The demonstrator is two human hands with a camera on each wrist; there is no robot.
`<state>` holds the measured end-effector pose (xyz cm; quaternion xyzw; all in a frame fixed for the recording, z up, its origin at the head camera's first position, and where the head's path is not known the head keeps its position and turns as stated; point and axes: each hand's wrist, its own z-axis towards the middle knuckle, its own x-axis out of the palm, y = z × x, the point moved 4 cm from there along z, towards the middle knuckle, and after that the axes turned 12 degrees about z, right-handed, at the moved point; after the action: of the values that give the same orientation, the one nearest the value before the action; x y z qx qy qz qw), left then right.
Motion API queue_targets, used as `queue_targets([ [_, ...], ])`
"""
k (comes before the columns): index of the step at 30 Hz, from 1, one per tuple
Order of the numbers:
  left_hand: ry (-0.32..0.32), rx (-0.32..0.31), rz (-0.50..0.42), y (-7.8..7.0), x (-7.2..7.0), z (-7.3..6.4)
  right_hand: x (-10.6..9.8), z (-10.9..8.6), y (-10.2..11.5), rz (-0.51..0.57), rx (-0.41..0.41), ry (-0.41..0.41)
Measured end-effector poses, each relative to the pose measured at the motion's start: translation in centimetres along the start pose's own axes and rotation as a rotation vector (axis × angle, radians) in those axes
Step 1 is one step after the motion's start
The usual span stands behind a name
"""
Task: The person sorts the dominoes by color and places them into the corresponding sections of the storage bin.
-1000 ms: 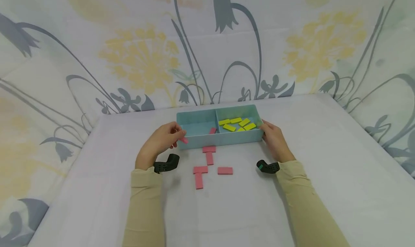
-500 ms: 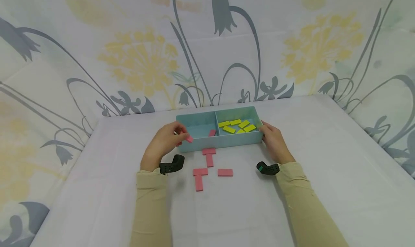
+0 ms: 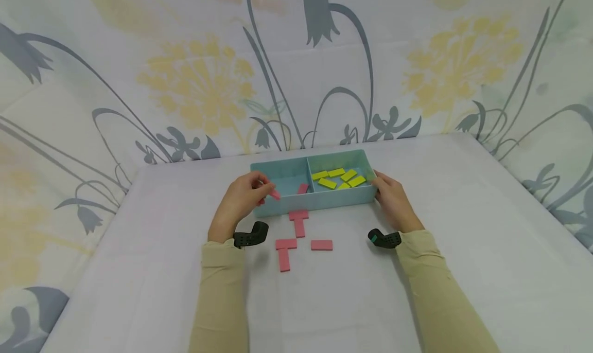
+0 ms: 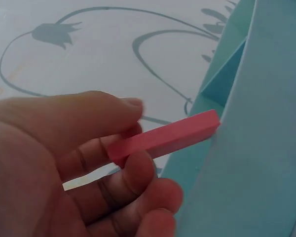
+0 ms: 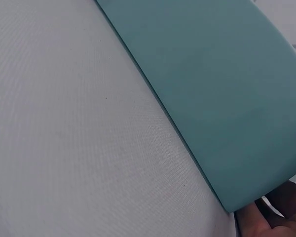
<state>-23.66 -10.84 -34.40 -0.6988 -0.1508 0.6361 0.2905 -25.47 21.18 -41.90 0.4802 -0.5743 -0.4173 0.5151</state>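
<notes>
Between its thumb and fingertips my left hand (image 3: 238, 201) pinches a pink domino-like block (image 4: 167, 136). The block's far end is at the front rim of the pale blue two-part box (image 3: 319, 200), by the left compartment; whether they touch, I cannot tell. Another pink block (image 3: 303, 189) lies inside that compartment, against the divider. Several yellow blocks (image 3: 327, 183) lie flat in the right compartment. My right hand (image 3: 394, 204) grips the box's right end near the front corner. In the right wrist view only part of its fingers (image 5: 281, 212) shows, beyond the box's corner.
In front of the box, pink blocks lie on the white cloth in two T shapes: an upper T (image 3: 299, 222) and a lower T (image 3: 284, 252). A single pink block (image 3: 321, 245) lies to their right. A flower-patterned cloth (image 3: 296, 75) hangs behind.
My left hand has moved right along the box's front wall, carrying the pink block from near the left corner to farther along the rim. My right hand stays on the box's end.
</notes>
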Motion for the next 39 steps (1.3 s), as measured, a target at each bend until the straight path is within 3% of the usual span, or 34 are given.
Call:
queue_targets([
  [5,-0.036,-0.008,-0.029,0.0,0.2,0.0,0.2,0.0,0.1,0.001,0.01,0.013],
  [22,-0.025,-0.017,0.018,-0.1,0.6,0.4,0.3,0.1,0.3,0.032,0.004,-0.002],
  [30,-0.109,0.023,-0.06,-0.7,1.1,0.9,0.0,0.0,0.1,0.041,0.01,-0.018],
  [39,-0.109,0.025,0.052,-1.0,2.0,1.4,0.0,0.1,0.1,0.038,0.015,-0.021],
])
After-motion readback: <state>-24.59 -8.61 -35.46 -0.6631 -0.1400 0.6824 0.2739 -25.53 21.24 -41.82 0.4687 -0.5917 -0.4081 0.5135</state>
